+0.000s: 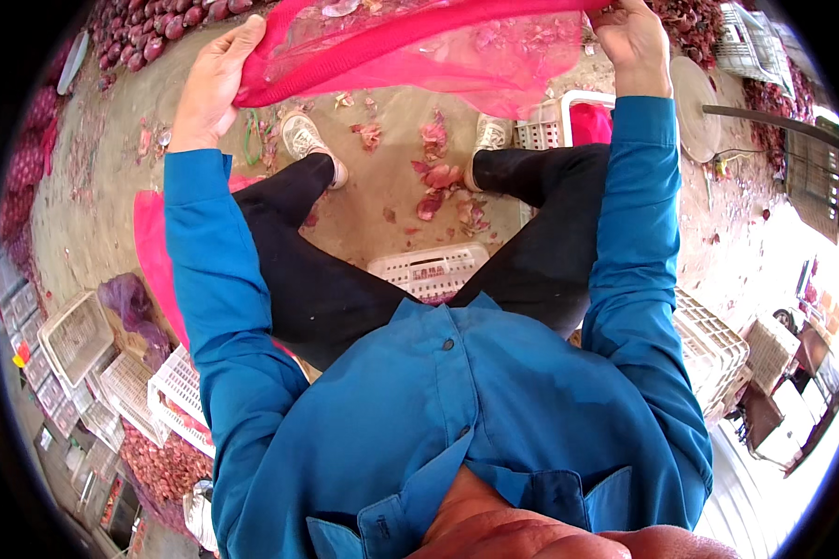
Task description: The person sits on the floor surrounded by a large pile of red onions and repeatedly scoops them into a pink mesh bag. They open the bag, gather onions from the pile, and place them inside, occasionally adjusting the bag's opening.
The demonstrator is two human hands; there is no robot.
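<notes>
A bright pink mesh bag (405,59) is stretched wide between my hands, above the floor in front of my feet. My left hand (217,80) grips its edge at the left, thumb uppermost. At the other end my right hand (629,45) holds the opposite edge; some of its fingers are cut off by the top of the view. Through the thin mesh I can see the floor and loose onion skins. Below me, between my thighs, a white plastic crate (430,269) shows its printed side. More pink mesh (155,244) lies by my left arm.
Red onions (161,31) are heaped at the upper left, near filled mesh sacks (31,140). By my right leg, a white crate (542,126) holds pink material. Onion skins (437,178) litter the floor between my shoes. A round-based stand (696,112) is at the right.
</notes>
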